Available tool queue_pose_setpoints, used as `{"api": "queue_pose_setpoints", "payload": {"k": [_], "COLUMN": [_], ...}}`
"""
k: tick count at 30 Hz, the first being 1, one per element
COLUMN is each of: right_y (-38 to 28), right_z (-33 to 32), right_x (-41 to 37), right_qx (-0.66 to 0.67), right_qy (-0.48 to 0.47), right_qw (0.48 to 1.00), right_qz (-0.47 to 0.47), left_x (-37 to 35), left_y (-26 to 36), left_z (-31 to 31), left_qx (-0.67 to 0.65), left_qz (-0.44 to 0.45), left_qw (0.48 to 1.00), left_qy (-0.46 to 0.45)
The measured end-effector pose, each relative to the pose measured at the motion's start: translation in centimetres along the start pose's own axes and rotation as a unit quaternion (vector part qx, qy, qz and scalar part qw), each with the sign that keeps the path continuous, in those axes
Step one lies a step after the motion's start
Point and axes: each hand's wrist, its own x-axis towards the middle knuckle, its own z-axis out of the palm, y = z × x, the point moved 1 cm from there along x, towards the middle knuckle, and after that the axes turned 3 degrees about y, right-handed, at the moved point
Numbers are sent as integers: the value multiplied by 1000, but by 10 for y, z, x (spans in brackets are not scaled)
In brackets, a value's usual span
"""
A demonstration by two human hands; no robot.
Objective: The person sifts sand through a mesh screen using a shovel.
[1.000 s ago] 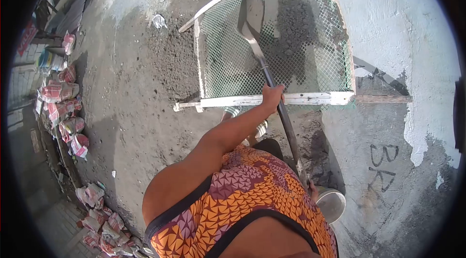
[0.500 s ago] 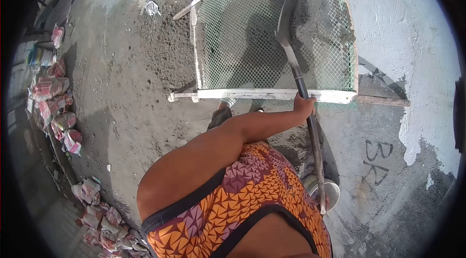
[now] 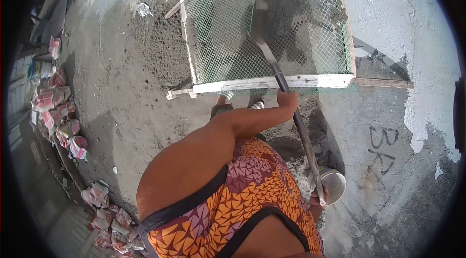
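A long-handled shovel (image 3: 302,134) slants across the middle of the view. My left hand (image 3: 287,101) is wrapped around its dark shaft, just in front of the screen's white near rail. At the lower end of the handle my right hand (image 3: 318,197) is closed on it, partly hidden behind the handle and my patterned top. The shovel's metal blade (image 3: 259,17) lies over the left-middle of a framed mesh screen (image 3: 272,82) with green netting. Grey sandy material (image 3: 286,10) shows at the screen's far part, under my shadow.
A round bucket (image 3: 338,186) stands beside the handle end. Coarse grey sand (image 3: 167,44) is spread left of the screen. Crumpled red-and-white bags (image 3: 51,99) line the left side. A wooden bar (image 3: 383,83) sticks out right of the screen, by a partly painted wall (image 3: 388,25).
The shovel blade has swung left across the mesh, and my left hand has moved left with the shaft. My right hand has come into view at the handle end.
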Motion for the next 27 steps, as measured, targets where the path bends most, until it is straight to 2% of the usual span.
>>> {"api": "queue_pose_setpoints", "payload": {"k": [1, 3, 5, 6, 7, 8, 9, 11, 12, 13, 16, 18, 20, 21, 23, 25, 27], "right_y": [-26, -53, -68, -59, -36, -20, -8, 36, 72, 92, 120, 118, 108, 98, 79, 60, 53], "right_z": [-49, -89, -76, -64, -35, -20, -31, -10, 46, 65, 98, 100, 57, 42, -5, -38, -46], "right_x": [-1, -6, -17, -5, 0, 1, 40, 79, 78, 96, 122, 104, 77, 66, 51, 42, 47], "right_qx": [-13, -42, -66, -44, -23, 2, -4, 24, 53, 60, 97, 118, 164, 161, 135, 99, 62], "right_qy": [-73, -115, -65, -88, -106, -121, -149, -166, -152, -180, -213, -223, -205, -194, -174, -162, -173], "right_qw": [997, 992, 995, 995, 994, 992, 983, 978, 986, 980, 968, 964, 963, 966, 973, 979, 977], "right_qz": [-10, -22, -25, -10, 6, 21, 108, 122, 53, 56, 89, 88, 59, 55, 62, 79, 104], "left_x": [-26, -87, -84, -82, -80, -67, -50, 6, 35, 75, 116, 105, 55, 57, -16, -40, -46], "left_y": [-18, -7, -4, 0, 21, 37, 53, 80, 94, 104, 151, 133, 98, 59, 30, 0, 11], "left_z": [23, 45, 56, 64, 58, 51, 38, 16, 8, 2, 1, 22, 36, 40, 37, 22, 21], "left_qx": [-8, -1, -29, -41, -40, -42, -23, -7, 15, 3, 50, 63, 51, 68, 113, 86, 74], "left_qz": [-16, -6, 18, 30, 45, 98, 102, 87, 94, 97, 41, 100, 127, 136, 99, 100, 109], "left_qw": [1000, 993, 983, 975, 975, 972, 975, 986, 993, 995, 997, 993, 991, 988, 987, 984, 981], "left_qy": [-20, -116, -182, -218, -216, -211, -194, -139, -75, -15, 46, 22, 2, 1, -57, -122, -141]}}
